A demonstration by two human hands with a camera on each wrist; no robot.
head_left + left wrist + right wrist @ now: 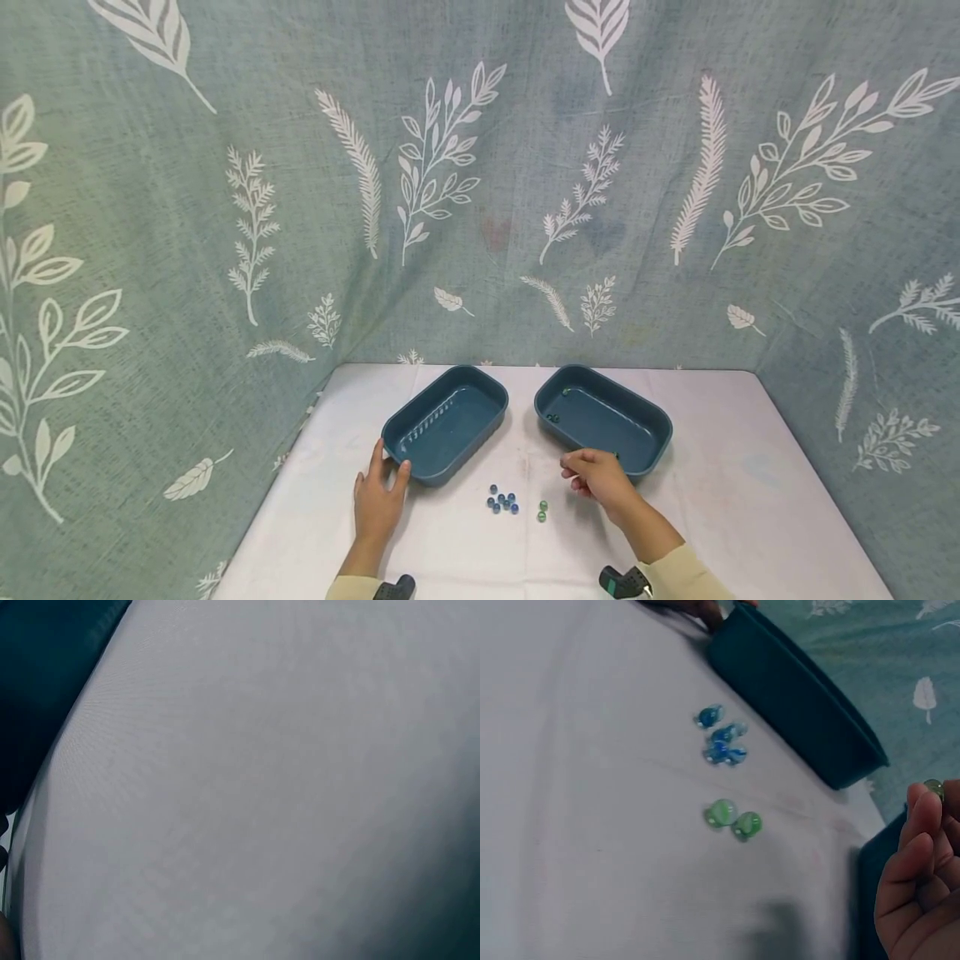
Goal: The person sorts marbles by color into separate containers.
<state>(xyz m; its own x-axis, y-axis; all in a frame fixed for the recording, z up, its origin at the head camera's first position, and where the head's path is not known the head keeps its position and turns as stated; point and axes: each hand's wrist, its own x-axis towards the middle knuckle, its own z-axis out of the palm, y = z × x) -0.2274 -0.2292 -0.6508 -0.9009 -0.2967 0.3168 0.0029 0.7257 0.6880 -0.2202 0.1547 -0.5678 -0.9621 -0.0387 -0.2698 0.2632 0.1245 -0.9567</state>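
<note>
My left hand (377, 504) touches the near-left corner of the left dark blue tray (480, 437), its thumb and fingers spread at the rim. My right hand (603, 482) is over the near edge of the right dark blue tray (656, 417). Between its fingertips it pinches a green marble (933, 789), clearest in the right wrist view. Two green marbles (748, 824) lie close together on the white cloth. Just left of them is a cluster of several blue marbles (502, 499). A few green marbles (552, 418) lie inside the right tray.
White cloth (457, 558) covers the table under both trays. A green-blue leaf-patterned curtain (480, 317) hangs behind the table and along both sides. In the left wrist view, cloth and a dark tray wall (52, 682) show.
</note>
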